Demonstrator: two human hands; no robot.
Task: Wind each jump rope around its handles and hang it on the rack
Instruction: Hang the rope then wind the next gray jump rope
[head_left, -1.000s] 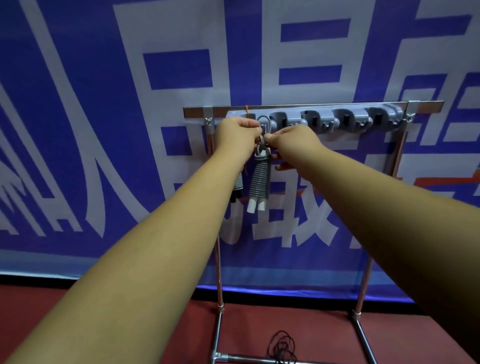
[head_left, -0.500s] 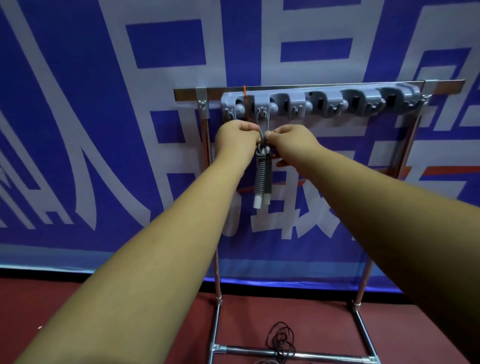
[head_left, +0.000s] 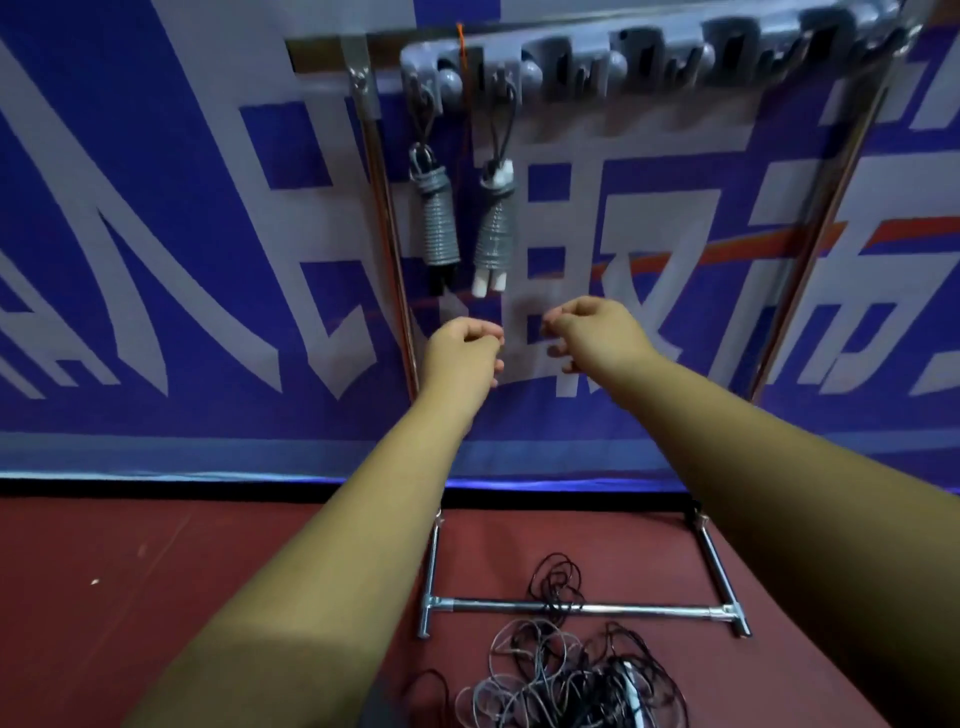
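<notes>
Two wound jump ropes hang from the grey hook rail (head_left: 649, 57) of the metal rack. The left bundle (head_left: 439, 218) has dark handles, and the right bundle (head_left: 496, 228) has white handles. Both dangle by short cord loops from neighbouring hooks. My left hand (head_left: 462, 353) and my right hand (head_left: 592, 332) hover just below the bundles, apart from them. Their fingers are loosely curled and hold nothing. A tangle of loose black and grey ropes (head_left: 566, 670) lies on the red floor by the rack's base.
The rack's side posts (head_left: 389, 244) and base crossbar (head_left: 582, 608) frame the space under the hooks. Several grey hooks to the right on the rail carry nothing. A blue and white banner (head_left: 156, 234) hangs behind the rack.
Both hands let go of the white-handled bundle at the hook and dropped below it. The bundle now hangs free. The view tilted down, showing the rope pile on the floor.
</notes>
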